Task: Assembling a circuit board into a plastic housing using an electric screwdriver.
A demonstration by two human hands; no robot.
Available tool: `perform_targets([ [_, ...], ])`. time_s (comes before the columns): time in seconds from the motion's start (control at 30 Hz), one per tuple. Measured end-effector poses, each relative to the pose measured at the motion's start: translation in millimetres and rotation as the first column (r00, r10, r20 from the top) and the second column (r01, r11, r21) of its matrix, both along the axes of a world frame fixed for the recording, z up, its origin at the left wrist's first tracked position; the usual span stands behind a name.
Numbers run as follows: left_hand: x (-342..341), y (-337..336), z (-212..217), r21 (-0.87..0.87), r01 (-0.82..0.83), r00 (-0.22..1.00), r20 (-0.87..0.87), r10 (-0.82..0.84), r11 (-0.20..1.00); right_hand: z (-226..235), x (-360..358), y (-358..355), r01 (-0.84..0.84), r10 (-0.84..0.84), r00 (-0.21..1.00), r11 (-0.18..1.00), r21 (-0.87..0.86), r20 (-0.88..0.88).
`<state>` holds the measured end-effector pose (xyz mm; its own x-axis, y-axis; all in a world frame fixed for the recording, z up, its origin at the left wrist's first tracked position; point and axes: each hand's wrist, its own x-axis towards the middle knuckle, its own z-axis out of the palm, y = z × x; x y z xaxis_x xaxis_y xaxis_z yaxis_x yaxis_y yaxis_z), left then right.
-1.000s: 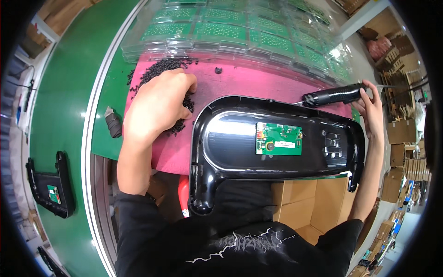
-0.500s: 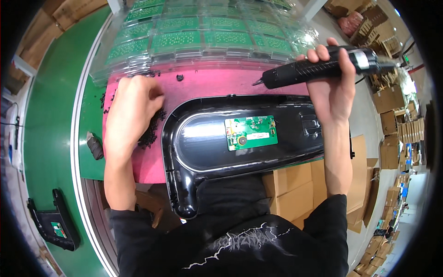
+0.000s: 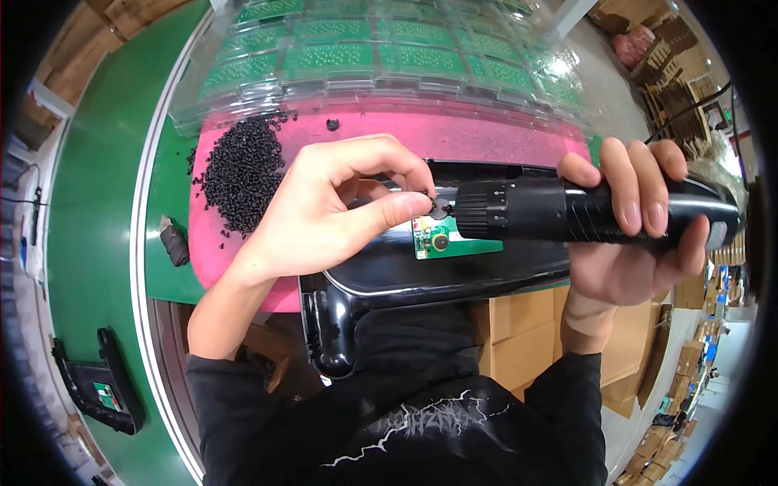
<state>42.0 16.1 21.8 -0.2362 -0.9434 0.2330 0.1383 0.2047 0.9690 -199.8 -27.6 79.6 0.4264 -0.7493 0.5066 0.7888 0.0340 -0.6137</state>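
Right hand (image 3: 640, 235) wraps the black electric screwdriver (image 3: 567, 212); long axis horizontal, tip pointing left at the left hand (image 3: 340, 202), whose thumb and forefinger pinch a small screw (image 3: 438, 210) at the bit. Both sit above the green circuit board (image 3: 454, 241) on the glossy black housing (image 3: 421, 279). Beyond: loose black screws (image 3: 239, 166) on a pink mat (image 3: 502, 138), clear trays (image 3: 389, 57) of green boards, brown cartons (image 3: 527, 348) under the green tabletop (image 3: 97, 202).

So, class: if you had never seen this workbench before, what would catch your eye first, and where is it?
First, the black electric screwdriver gripped in the right hand, held level at centre. The left hand pinches a small screw at its tip, above a green circuit board on a glossy black housing. Upper left, a heap of black screws lies on the pink mat.
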Motion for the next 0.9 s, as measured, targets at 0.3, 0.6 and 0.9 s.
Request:
perform_targets([
  [0.3, 2, 4, 7, -0.037, -0.095, 0.977, 0.189, 0.1, 0.995, 10, -12, 13, 0.09, -0.087, 0.996, 0.991, -0.103, 0.032],
  [0.6, -4, 1, -1, -0.258, -0.013, 0.952, 0.293, 0.091, 0.966, 7, -7, 16, 0.1, -0.097, 0.995, 0.99, -0.098, 0.029],
  [0.9, -6, -2, -9, -0.445, -0.023, 0.891, 0.396, 0.22, 0.895, 6, 1, 15, 0.137, -0.136, 0.99, 0.987, -0.08, 0.024],
])
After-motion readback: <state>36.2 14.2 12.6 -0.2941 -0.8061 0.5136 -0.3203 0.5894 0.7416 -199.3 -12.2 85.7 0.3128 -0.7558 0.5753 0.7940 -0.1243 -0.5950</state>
